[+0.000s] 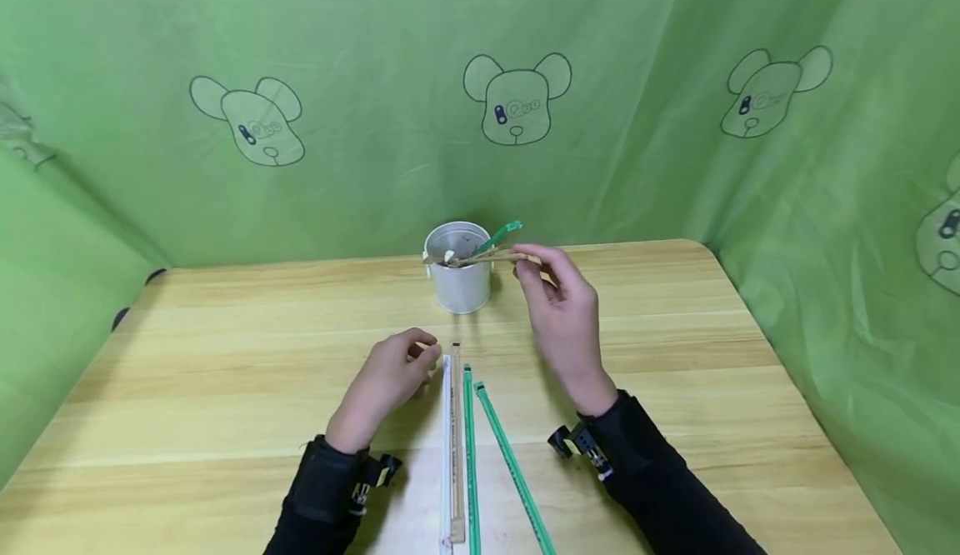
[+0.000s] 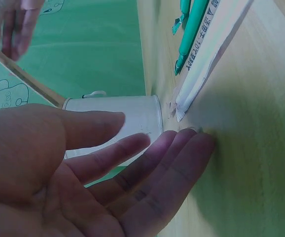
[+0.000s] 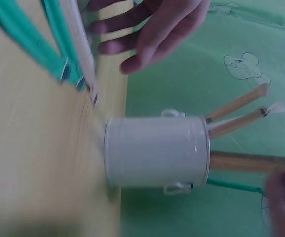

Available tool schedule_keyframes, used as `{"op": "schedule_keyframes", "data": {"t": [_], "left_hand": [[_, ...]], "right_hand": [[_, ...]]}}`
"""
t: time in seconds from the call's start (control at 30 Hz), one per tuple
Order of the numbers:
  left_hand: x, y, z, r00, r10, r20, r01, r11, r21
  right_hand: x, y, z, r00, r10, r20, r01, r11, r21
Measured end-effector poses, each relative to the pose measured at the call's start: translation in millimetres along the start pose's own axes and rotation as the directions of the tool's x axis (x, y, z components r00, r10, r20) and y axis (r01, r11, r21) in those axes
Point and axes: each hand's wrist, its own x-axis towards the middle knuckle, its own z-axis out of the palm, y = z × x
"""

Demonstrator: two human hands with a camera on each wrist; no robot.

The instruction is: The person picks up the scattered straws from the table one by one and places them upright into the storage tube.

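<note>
My right hand (image 1: 562,313) pinches a brown paper-wrapped straw (image 1: 495,258) by its end, over the rim of a small white metal bucket (image 1: 462,290). In the left wrist view this brown straw (image 2: 26,79) slants down to the bucket's mouth. Other brown wrapped straws (image 3: 238,103) and a green straw (image 1: 498,236) stick out of the bucket. My left hand (image 1: 390,376) hovers in front of the bucket with relaxed fingers, holding nothing. Close to its fingertips lie a white straw (image 1: 446,455), a brown straw (image 1: 457,447) and two green straws (image 1: 471,463).
The bucket stands near the far edge of the wooden table (image 1: 225,355). Behind it hangs a green curtain (image 1: 375,163) printed with bear heads, which also runs along both sides.
</note>
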Motion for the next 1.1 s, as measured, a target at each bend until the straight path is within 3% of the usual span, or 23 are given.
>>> {"op": "schedule_keyframes", "data": {"t": [0.1, 0.2, 0.27, 0.47, 0.7, 0.8, 1.1], "left_hand": [[0.6, 0.8, 1.9, 1.0, 0.005, 0.002, -0.005, 1.0, 0.0], [-0.7, 0.2, 0.9, 1.0, 0.003, 0.002, -0.003, 1.0, 0.012], [-1.6, 0.2, 0.5, 1.0, 0.002, 0.001, -0.002, 1.0, 0.021], [-5.3, -0.5, 2.9, 0.999, -0.008, 0.037, 0.004, 0.995, 0.102], [-8.7, -2.5, 18.7, 0.992, -0.059, 0.108, 0.04, 0.984, 0.176], [-8.2, -1.0, 23.0, 0.995, -0.047, 0.091, 0.027, 0.977, 0.211], [-6.6, 4.2, 21.2, 0.995, -0.09, 0.053, 0.075, 0.966, 0.247]], "right_hand": [[-0.6, 2.3, -3.3, 0.977, 0.18, 0.116, -0.161, 0.975, -0.156], [-2.1, 4.8, -2.2, 0.915, 0.344, 0.212, -0.281, 0.919, -0.278], [-3.3, 6.4, -1.5, 0.887, 0.397, 0.234, -0.318, 0.896, -0.311], [-4.2, 8.3, 0.7, 0.867, 0.425, 0.259, -0.318, 0.873, -0.369], [-7.5, 8.9, 2.7, 0.839, 0.448, 0.307, -0.287, 0.846, -0.45], [-9.0, 8.5, 3.3, 0.839, 0.439, 0.322, -0.263, 0.844, -0.467], [-12.1, 7.3, 4.8, 0.828, 0.431, 0.358, -0.238, 0.849, -0.472]]}}
